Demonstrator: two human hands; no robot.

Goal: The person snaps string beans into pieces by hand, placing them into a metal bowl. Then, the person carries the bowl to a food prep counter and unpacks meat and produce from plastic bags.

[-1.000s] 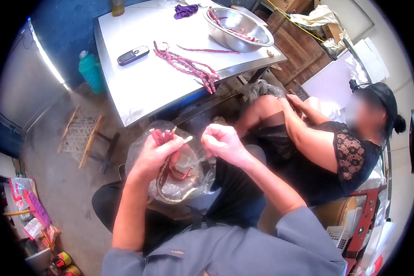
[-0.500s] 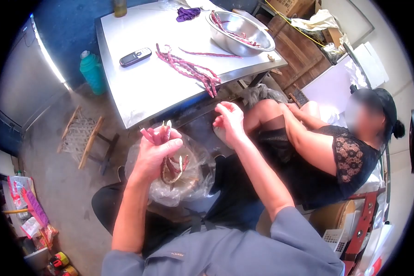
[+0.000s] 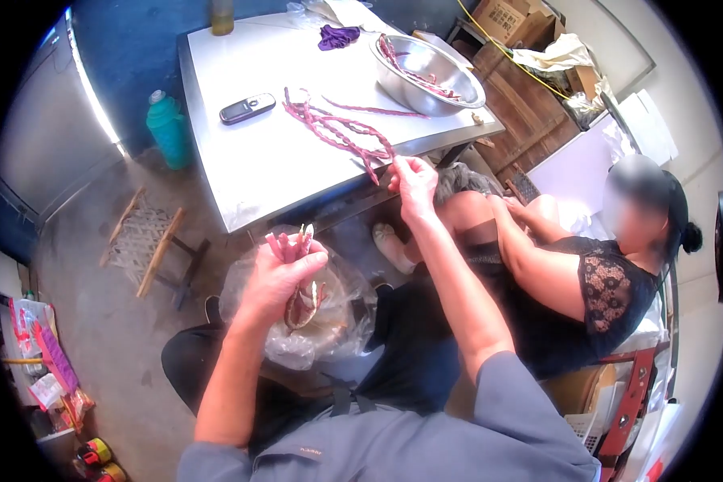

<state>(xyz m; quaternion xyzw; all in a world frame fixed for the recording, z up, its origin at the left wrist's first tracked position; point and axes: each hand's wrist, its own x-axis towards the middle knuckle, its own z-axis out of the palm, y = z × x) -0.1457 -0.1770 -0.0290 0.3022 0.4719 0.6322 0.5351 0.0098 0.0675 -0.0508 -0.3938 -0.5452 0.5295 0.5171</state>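
Observation:
My left hand (image 3: 279,277) is closed round a bunch of reddish-purple long bean pieces (image 3: 297,241), whose ends stick out above the thumb and hang below the palm. Beneath it lies a clear plastic bag (image 3: 333,341) with its mouth spread. At the table's front edge, my right hand (image 3: 415,189) pinches the end of a red long bean from the loose pile of long beans (image 3: 333,128). One single bean (image 3: 369,109) lies apart, pointing toward the steel bowl (image 3: 414,88), which holds more red beans.
The white table (image 3: 241,177) carries a mobile phone (image 3: 247,108), a purple cloth (image 3: 338,37) and a jar (image 3: 222,18). A teal flask (image 3: 166,128) and woven stool (image 3: 145,241) stand to the left. Another person (image 3: 554,273) sits close on the right.
My right hand has moved forward to the table edge and taken hold of a bean end there. My left hand keeps its bunch, nearly still. The view has shifted slightly.

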